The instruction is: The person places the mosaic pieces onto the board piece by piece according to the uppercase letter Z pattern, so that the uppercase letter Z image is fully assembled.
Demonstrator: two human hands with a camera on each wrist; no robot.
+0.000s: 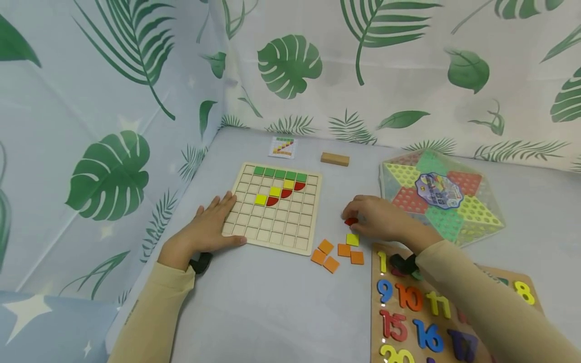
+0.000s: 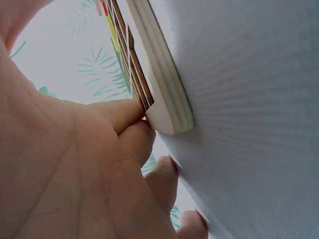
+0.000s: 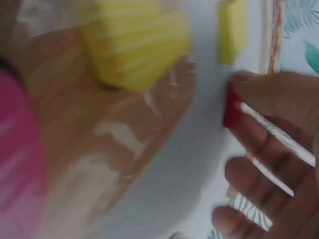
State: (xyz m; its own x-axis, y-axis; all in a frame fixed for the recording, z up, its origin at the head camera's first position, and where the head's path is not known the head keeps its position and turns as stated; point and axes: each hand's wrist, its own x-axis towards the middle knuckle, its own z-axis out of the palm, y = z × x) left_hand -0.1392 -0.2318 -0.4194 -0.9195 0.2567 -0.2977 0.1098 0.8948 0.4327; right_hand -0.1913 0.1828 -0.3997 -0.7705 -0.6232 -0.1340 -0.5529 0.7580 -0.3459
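Head view: left hand point(image 1: 209, 226), fingers spread, grips nothing and touches the left edge of a gridded wooden board point(image 1: 279, 223); right hand point(image 1: 374, 217) pinches a small red piece point(image 1: 351, 221), partly hidden, right of the board across open grey tabletop point(image 1: 331, 201); farther, a wooden block point(image 1: 335, 159).

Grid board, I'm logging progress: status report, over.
Left hand touches grid board at left. Right hand pinches red piece, off board. Yellow tile, five orange tiles loose nearby; path to board looks clear.
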